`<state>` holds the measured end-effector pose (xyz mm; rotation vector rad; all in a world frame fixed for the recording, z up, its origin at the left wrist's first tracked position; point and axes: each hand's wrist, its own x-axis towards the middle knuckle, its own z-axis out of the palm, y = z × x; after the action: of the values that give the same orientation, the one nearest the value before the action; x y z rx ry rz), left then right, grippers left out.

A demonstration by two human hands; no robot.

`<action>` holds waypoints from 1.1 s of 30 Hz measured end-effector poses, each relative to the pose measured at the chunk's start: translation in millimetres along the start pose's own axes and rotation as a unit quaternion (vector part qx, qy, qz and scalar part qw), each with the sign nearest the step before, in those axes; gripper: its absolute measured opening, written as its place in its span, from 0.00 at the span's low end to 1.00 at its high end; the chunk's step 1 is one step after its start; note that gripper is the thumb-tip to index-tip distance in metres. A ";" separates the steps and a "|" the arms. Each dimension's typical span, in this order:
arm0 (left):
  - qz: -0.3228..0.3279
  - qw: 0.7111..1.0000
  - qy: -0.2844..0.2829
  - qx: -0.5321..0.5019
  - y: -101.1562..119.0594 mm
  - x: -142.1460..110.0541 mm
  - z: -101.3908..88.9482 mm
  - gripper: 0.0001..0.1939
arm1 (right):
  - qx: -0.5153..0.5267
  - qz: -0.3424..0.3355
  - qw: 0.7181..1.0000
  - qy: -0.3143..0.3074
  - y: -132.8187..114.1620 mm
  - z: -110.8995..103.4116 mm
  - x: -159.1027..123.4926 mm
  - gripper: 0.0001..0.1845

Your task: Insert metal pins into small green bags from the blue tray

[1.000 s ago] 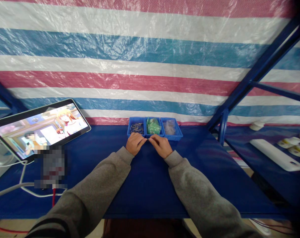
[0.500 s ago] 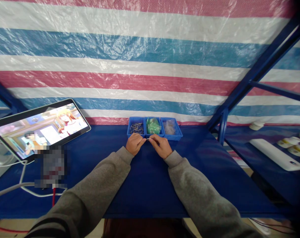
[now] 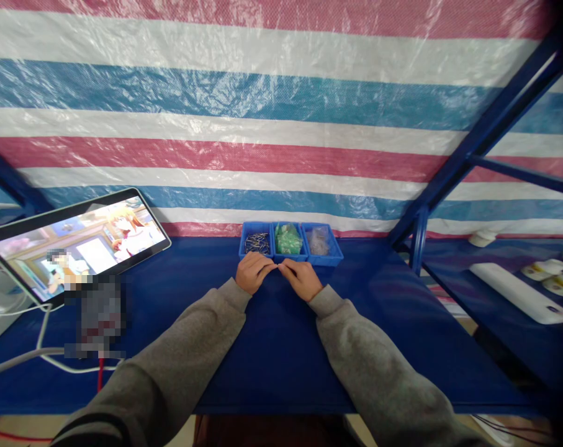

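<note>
My left hand (image 3: 253,272) and my right hand (image 3: 302,278) meet fingertip to fingertip over the blue table (image 3: 281,347), both pinched closed. Whatever sits between the fingertips is too small and too covered to name. Just beyond them stand three joined blue bins. The left bin (image 3: 257,256) contains small dark and silvery metal pieces (image 3: 257,243). Green plastic packaging (image 3: 288,238) fills the middle one, and clear plastic bags or pieces (image 3: 319,240) lie in the right one.
A tablet (image 3: 83,242) playing a cartoon leans at the left, with a blurred-out object (image 3: 101,313) and cables (image 3: 43,329) before it. Blue frame bars (image 3: 449,177) rise at the right. Beyond them lie a long white case (image 3: 521,292) and tape rolls (image 3: 542,268). Striped sheeting (image 3: 281,149) hangs behind.
The fingertips have shifted slightly; the small dark, shiny piece that showed between them earlier is now hidden. Both hands stay in nearly the same place. The view has tipped very slightly.
</note>
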<state>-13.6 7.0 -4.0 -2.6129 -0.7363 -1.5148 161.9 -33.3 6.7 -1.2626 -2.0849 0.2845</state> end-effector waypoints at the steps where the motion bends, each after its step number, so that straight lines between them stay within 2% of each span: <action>1: -0.002 1.000 0.005 -0.001 0.4 0.2 -0.4 0.07 | 0.000 -0.001 1.000 -0.002 -0.7 -0.3 0.1 0.20; 6: -0.005 1.000 0.029 0.003 2.3 1.5 -2.2 0.06 | -0.001 -0.002 1.000 -0.008 -2.4 -0.3 0.0 0.20; 10: -0.016 0.997 0.072 0.036 4.1 2.9 -5.2 0.05 | -0.036 0.015 0.999 0.003 1.6 0.6 0.4 0.21; 15: -0.029 0.989 0.114 0.093 4.2 4.4 -9.6 0.04 | -0.094 0.064 0.993 0.029 11.4 -3.5 2.8 0.20; 20: -0.065 0.982 0.122 0.131 -3.1 2.3 -8.2 0.05 | -0.139 0.109 0.984 -0.025 18.0 -5.4 4.2 0.18; 26: -0.073 0.983 0.102 0.132 -6.0 1.7 -5.1 0.05 | -0.155 0.112 0.980 -0.052 16.1 -5.6 3.8 0.17; 31: -0.151 0.973 0.052 0.167 -4.4 7.5 -1.2 0.09 | -0.174 0.131 0.974 -0.060 16.0 -3.7 2.6 0.13; 33: -0.156 0.972 0.036 0.170 -4.0 7.9 -0.2 0.11 | -0.178 0.138 0.972 -0.069 17.1 -1.5 2.0 0.13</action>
<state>-12.1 13.5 1.8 -2.2574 -1.3187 -1.3849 174.2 -23.1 0.1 -1.8000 -2.1386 0.1237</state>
